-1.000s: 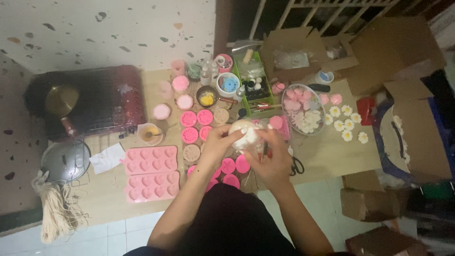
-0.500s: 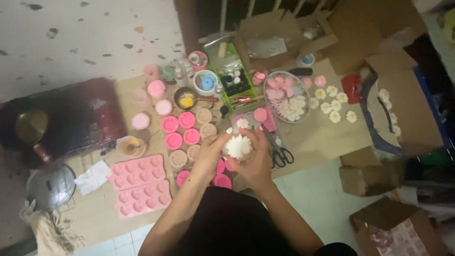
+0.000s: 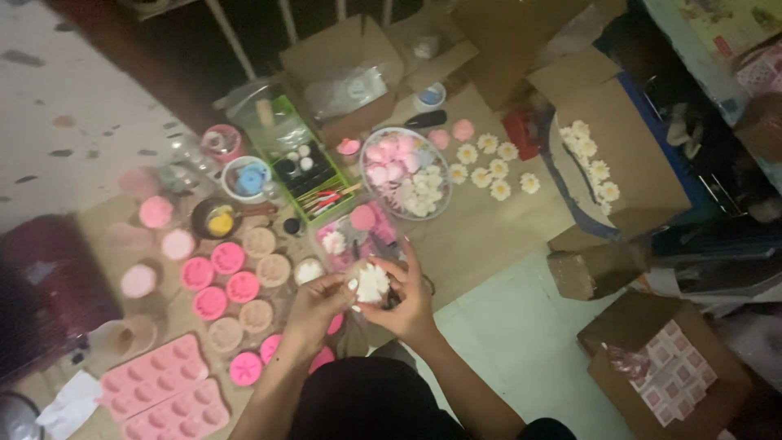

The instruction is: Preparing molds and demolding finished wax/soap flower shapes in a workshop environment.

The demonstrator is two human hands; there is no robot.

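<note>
Lowered white flower, between left hand, right hand

Two bare forearms come up from the bottom edge of the view, uncovered all the way from elbow to wrist, no sleeve cloth showing on either. The left hand is bare, with no glove, and no ring or band can be made out in this dim light. The right hand is bare too, its fingers slender, nails too blurred to judge. Below, between the arms, a dark garment, black or close to it, plain, without visible print, seams or buttons. At the lower right edge, a bit more of that dark cloth.
</note>
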